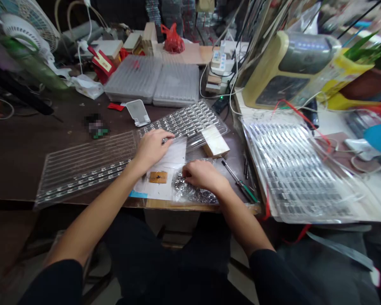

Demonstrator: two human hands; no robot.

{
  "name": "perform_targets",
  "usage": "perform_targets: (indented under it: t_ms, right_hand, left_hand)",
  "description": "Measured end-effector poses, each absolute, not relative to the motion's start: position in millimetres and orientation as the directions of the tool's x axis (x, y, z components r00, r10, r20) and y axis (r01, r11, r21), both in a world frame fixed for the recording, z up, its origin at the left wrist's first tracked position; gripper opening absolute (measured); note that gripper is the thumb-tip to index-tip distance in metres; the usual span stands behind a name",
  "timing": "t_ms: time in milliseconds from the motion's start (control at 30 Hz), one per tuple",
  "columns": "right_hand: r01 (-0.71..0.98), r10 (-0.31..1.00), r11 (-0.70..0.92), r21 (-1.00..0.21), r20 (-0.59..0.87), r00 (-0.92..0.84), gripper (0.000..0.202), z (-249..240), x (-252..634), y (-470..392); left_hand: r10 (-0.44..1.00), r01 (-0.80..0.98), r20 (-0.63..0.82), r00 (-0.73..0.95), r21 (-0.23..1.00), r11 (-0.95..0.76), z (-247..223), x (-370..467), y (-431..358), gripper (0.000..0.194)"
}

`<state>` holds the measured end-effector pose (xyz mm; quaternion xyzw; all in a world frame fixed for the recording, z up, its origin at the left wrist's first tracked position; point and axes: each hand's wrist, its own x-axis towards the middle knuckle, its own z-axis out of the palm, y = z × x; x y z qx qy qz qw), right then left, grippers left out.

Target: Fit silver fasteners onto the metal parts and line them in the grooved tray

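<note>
My left hand (154, 146) reaches over the near edge of a clear plastic tray (222, 127) filled with rows of small metal parts (186, 120). Its fingers are bent together at the parts, and what they pinch is too small to make out. My right hand (200, 173) has its closed fingertips in a clear plastic bag (177, 192) of loose, shiny metal pieces (198, 194). Between my forearms, a small brown block (158, 177) lies on a white sheet (168, 159). Another ribbed tray (92, 154), partly filled with metal parts, lies beyond my left forearm.
A white-topped wooden block (215, 142) and a green-handled screwdriver (241, 182) lie right of my hands. Stacked trays (298, 165) of parts fill the right side. Closed plastic cases (176, 84), a phone stand (138, 113) and loose cables are farther back.
</note>
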<state>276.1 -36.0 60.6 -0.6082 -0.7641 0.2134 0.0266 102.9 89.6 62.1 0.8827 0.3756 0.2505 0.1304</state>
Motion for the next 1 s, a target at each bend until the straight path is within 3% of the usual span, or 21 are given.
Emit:
perform_targets:
  t_ms: [167, 333, 467, 600, 800, 1000]
  right_hand:
    - [0.910, 0.923, 0.203, -0.361, -0.239, -0.301, 0.013, 62.0, 275.8, -35.0]
    - [0.847, 0.928, 0.210, -0.488, -0.172, -0.329, 0.017, 61.7, 278.1, -33.4]
    - [0.740, 0.923, 0.262, -0.619, -0.063, -0.380, 0.019, 53.9, 272.4, -28.9]
    - [0.638, 0.917, 0.359, -0.681, 0.130, -0.377, 0.026, 37.8, 251.4, -25.2]
    - [0.589, 0.938, 0.324, -0.740, 0.171, -0.302, 0.018, 18.4, 218.3, -22.3]
    - [0.619, 0.941, 0.308, -0.723, 0.135, -0.311, 0.016, 8.8, 209.8, -19.4]
  left_hand:
    - [0.712, 0.593, 0.404, 0.574, 0.395, -0.702, 53.7, 170.9, 101.2, 0.006]
    - [0.732, 0.600, 0.395, 0.556, 0.420, -0.682, 52.0, 183.3, 102.6, 0.010]
    - [0.730, 0.432, 0.418, 0.541, 0.606, -0.668, 59.8, 151.8, 86.0, 0.003]
    - [0.786, 0.295, 0.374, 0.493, 0.778, -0.555, 54.5, 90.5, 54.2, 0.010]
    - [0.937, 0.503, 0.264, 0.229, 0.792, -0.346, 19.0, 17.3, 14.4, 0.020]
    - [0.947, 0.419, 0.232, 0.221, 0.855, -0.307, -1.2, 5.2, 5.6, 0.022]
